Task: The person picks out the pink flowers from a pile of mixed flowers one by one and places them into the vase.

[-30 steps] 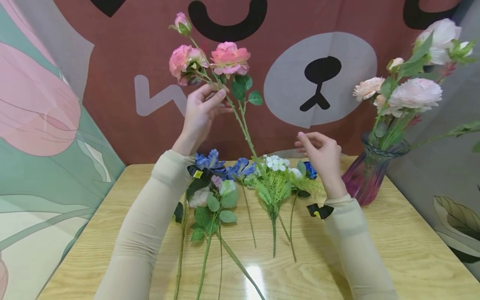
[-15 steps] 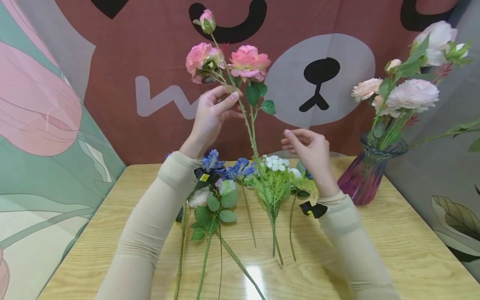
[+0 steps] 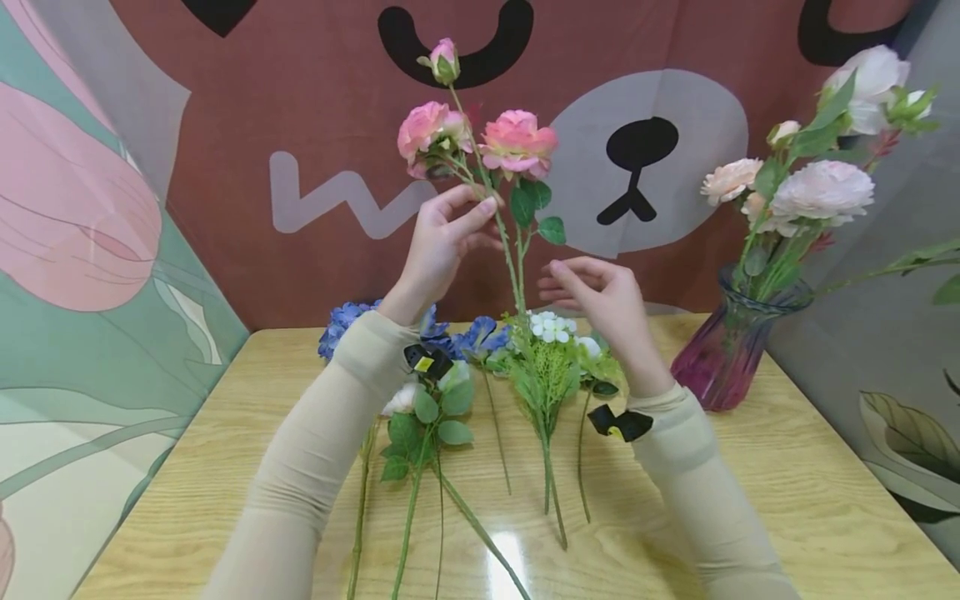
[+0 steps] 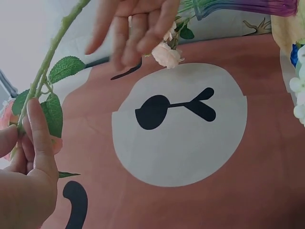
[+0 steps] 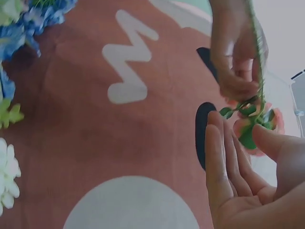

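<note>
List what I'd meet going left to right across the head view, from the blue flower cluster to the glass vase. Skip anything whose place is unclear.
Blue flower cluster, left hand, the pink flowers' stem where it runs between the hands, right hand, glass vase.

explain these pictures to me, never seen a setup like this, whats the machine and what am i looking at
There is no machine here, just a person's two bare hands. The widest view comes from a camera worn on the head, looking forward and down. The other two come from cameras on the left and right wrists, so the scene looks turned. The left hand pinches the stem of some pink flowers; the right hand is close by, holding nothing. On the table lie blue flowers, white flowers and green leaves. At the right is a vase with pale flowers.
</note>
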{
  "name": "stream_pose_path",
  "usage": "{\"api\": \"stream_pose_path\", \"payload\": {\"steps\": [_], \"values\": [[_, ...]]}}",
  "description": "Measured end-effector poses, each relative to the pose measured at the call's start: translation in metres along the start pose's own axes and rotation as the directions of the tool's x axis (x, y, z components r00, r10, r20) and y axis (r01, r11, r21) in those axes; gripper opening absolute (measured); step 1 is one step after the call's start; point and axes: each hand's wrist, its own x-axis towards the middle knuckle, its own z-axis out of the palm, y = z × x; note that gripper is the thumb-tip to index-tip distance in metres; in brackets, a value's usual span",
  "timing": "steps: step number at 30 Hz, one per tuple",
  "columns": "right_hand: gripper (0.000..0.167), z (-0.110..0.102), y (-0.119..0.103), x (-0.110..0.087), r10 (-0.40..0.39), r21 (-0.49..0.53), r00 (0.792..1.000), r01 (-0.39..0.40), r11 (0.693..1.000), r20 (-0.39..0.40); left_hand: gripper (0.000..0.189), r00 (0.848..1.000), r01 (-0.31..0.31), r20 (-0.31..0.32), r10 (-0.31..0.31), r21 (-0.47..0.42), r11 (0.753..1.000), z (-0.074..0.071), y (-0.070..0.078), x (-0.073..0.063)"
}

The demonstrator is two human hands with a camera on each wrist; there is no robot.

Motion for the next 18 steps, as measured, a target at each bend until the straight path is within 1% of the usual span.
{"api": "stream_pose_path", "payload": {"steps": [4, 9, 14, 18], "values": [[0.042, 0.004, -0.001, -0.001, 0.027, 0.085, 0.998, -0.032, 0.996, 0.055, 0.011, 1.0, -0.003, 0.002, 0.003, 0.016, 1.0, 0.001, -0.006, -0.001], [0.041, 0.006, -0.005, -0.003, 0.028, 0.101, 0.996, -0.037, 0.994, 0.089, 0.01, 1.0, 0.008, -0.005, -0.008, 0.022, 1.0, 0.002, -0.011, -0.002], [0.037, 0.007, -0.007, -0.003, 0.026, 0.074, 0.995, -0.033, 0.997, 0.096, 0.009, 1.0, 0.014, -0.015, -0.014, 0.031, 0.999, 0.001, -0.015, -0.004], [0.036, 0.007, -0.007, -0.004, 0.047, -0.007, 0.994, -0.047, 0.999, 0.097, 0.012, 1.0, 0.023, -0.018, -0.023, 0.021, 1.0, 0.0, -0.017, -0.005]]}}
